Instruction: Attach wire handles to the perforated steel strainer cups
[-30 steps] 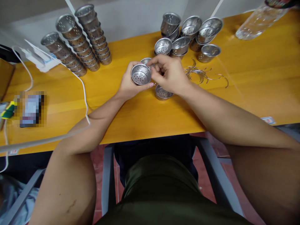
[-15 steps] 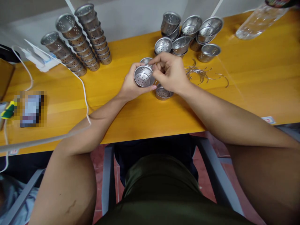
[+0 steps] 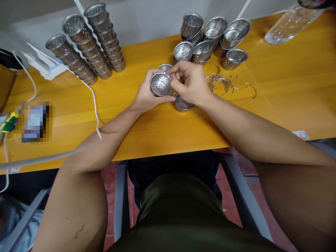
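My left hand (image 3: 147, 92) is wrapped around a perforated metal cup (image 3: 161, 84), its open mouth tilted toward me. At the cup's right rim, my right hand (image 3: 190, 79) is closed in a pinch on a thin metal wire (image 3: 174, 93); only a bit of it shows below the fingers, the rest being hidden. Just behind the held cup, another perforated cup (image 3: 165, 67) is partly covered by my hands. Under my right hand a further small cup (image 3: 183, 104) stands on the table. Loose curved wires (image 3: 222, 82) lie in a pile to the right.
Tall stacks of perforated cups (image 3: 96, 52) stand at the back left of the yellow table (image 3: 162, 134). More cups (image 3: 215, 29) cluster at the back right, near a clear plastic bottle (image 3: 291, 26). A white cable (image 3: 94, 101) crosses the left side, near a blurred phone (image 3: 35, 122).
Hardly anything differs. Both hands keep their hold at the cup's rim, with only a tiny shift of the fingers and the view.
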A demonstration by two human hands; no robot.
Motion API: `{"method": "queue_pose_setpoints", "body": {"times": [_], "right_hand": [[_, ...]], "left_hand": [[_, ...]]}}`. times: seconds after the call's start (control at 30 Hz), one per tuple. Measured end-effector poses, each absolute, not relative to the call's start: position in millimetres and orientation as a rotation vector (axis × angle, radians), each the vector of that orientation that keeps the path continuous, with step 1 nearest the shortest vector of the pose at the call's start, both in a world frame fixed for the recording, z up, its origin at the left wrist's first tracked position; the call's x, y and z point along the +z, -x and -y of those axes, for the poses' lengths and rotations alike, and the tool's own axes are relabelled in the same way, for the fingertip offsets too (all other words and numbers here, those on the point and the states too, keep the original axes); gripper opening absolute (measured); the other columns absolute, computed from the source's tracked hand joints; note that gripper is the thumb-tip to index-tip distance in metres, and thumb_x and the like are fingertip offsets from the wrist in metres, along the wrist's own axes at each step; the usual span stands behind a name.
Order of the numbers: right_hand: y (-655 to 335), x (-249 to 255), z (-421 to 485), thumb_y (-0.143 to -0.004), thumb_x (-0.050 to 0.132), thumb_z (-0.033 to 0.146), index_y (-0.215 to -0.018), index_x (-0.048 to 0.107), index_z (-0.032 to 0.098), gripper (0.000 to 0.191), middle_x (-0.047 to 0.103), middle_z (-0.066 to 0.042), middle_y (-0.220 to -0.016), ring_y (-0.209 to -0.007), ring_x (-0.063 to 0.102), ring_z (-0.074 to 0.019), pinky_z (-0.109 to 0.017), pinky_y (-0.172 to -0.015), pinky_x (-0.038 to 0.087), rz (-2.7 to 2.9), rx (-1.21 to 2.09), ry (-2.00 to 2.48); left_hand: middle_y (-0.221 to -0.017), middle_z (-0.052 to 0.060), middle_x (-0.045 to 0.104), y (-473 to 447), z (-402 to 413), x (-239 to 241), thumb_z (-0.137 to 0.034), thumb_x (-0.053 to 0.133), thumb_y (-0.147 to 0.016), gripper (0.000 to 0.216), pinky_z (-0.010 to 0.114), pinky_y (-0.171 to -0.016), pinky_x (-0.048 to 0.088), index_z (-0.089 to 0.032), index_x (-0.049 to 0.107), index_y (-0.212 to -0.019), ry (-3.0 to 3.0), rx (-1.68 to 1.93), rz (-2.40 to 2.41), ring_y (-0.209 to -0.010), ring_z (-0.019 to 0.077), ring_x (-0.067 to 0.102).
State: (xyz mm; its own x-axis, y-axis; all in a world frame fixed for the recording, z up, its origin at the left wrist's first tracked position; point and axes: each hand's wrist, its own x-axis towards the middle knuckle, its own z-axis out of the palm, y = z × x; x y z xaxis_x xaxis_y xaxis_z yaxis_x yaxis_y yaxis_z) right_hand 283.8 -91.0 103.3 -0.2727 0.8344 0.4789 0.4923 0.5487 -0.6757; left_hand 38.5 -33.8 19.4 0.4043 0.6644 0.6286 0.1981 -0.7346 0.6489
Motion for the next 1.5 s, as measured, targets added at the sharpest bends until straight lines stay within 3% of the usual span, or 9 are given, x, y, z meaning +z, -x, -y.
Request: {"method": "queue_pose_setpoints", "body": {"times": [0.1, 0.2, 0.3, 0.5, 0.67, 0.87, 1.03, 1.3, 1.5], "right_hand": [[-282.6, 103.9, 93.6, -0.126, 0.080, 0.066, -0.137, 0.083, 0.034, 0.034, 0.070, -0.004, -0.088, -0.089, 0.077, -0.0338, -0.049, -0.087, 0.072, 1.940, 0.490, 1.092], [-279.7, 104.9, 97.1, -0.123, 0.085, 0.060, -0.142, 0.082, 0.035, 0.032, 0.070, -0.003, -0.089, -0.085, 0.074, -0.0328, -0.049, -0.085, 0.071, 1.923, 0.513, 1.094], [-276.6, 105.3, 98.8, -0.120, 0.087, 0.054, -0.129, 0.084, 0.034, 0.022, 0.071, -0.004, -0.088, -0.083, 0.072, -0.0327, -0.050, -0.082, 0.070, 1.894, 0.557, 1.094], [-272.4, 109.6, 101.5, -0.116, 0.090, 0.055, -0.113, 0.083, 0.034, 0.022, 0.076, -0.006, -0.090, -0.083, 0.073, -0.0321, -0.047, -0.074, 0.067, 1.880, 0.598, 1.073], [-282.4, 125.5, 104.3, -0.118, 0.089, 0.067, -0.108, 0.084, 0.033, 0.036, 0.077, -0.003, -0.083, -0.070, 0.071, -0.0262, -0.042, -0.064, 0.061, 1.850, 0.900, 0.894], [-299.6, 130.2, 94.8, -0.102, 0.112, 0.084, -0.110, 0.083, 0.028, 0.064, 0.076, 0.002, -0.078, -0.063, 0.067, -0.0176, -0.033, -0.061, 0.059, 1.889, 1.283, 0.533], [-298.2, 124.5, 93.2, -0.097, 0.116, 0.084, -0.108, 0.081, 0.027, 0.068, 0.075, 0.003, -0.076, -0.063, 0.066, -0.0168, -0.033, -0.060, 0.055, 1.885, 1.331, 0.527], [-297.5, 124.6, 96.1, -0.098, 0.118, 0.077, -0.111, 0.079, 0.029, 0.063, 0.076, 0.003, -0.079, -0.070, 0.064, -0.0186, -0.036, -0.067, 0.059, 1.878, 1.367, 0.599], [-295.8, 126.4, 101.0, -0.095, 0.117, 0.081, -0.107, 0.082, 0.036, 0.058, 0.074, 0.003, -0.079, -0.070, 0.064, -0.0240, -0.041, -0.063, 0.057, 1.897, 1.293, 0.638]], "left_hand": [[-0.157, 0.008, 0.083, -37.1, 35.0, 21.9, -0.114, 0.105, -0.074, 0.128, 0.061, -0.117, 0.080, -0.039, 0.059, -0.168, -2.168, 1.322, -0.612, -0.140, 0.0366, 0.089], [-0.151, 0.010, 0.084, -34.9, 42.7, 29.4, -0.109, 0.103, -0.085, 0.115, 0.064, -0.126, 0.076, -0.035, 0.065, -0.165, -2.166, 1.308, -0.724, -0.144, 0.0388, 0.088], [-0.144, 0.010, 0.084, -33.7, 51.9, 37.5, -0.102, 0.104, -0.092, 0.102, 0.064, -0.134, 0.071, -0.032, 0.071, -0.159, -2.165, 1.274, -0.802, -0.147, 0.0403, 0.087], [-0.146, 0.010, 0.087, -34.1, 59.1, 45.2, -0.100, 0.111, -0.084, 0.108, 0.058, -0.125, 0.075, -0.032, 0.072, -0.159, -2.145, 1.208, -0.771, -0.134, 0.0366, 0.091], [-0.135, 0.007, 0.087, -30.8, 50.6, 40.8, -0.107, 0.098, -0.094, 0.097, 0.053, -0.114, 0.076, -0.030, 0.076, -0.150, -2.061, 1.243, -0.731, -0.119, 0.0310, 0.090], [-0.129, 0.007, 0.088, -28.3, 52.9, 47.6, -0.105, 0.100, -0.093, 0.092, 0.045, -0.103, 0.075, -0.030, 0.076, -0.140, -1.911, 1.175, -0.729, -0.115, 0.0287, 0.089], [-0.132, 0.007, 0.086, -31.6, 56.7, 51.6, -0.094, 0.118, -0.077, 0.105, 0.049, -0.111, 0.075, -0.028, 0.070, -0.145, -1.935, 1.141, -0.711, -0.118, 0.0292, 0.089], [-0.136, 0.009, 0.085, -27.4, 54.8, 47.2, -0.079, 0.116, -0.093, 0.091, 0.058, -0.121, 0.076, -0.029, 0.069, -0.153, -2.002, 1.121, -0.777, -0.132, 0.0355, 0.090], [-0.138, 0.009, 0.083, -23.0, 52.5, 44.6, -0.079, 0.112, -0.098, 0.090, 0.062, -0.125, 0.077, -0.028, 0.067, -0.157, -2.102, 1.130, -0.784, -0.134, 0.0367, 0.091]]}}
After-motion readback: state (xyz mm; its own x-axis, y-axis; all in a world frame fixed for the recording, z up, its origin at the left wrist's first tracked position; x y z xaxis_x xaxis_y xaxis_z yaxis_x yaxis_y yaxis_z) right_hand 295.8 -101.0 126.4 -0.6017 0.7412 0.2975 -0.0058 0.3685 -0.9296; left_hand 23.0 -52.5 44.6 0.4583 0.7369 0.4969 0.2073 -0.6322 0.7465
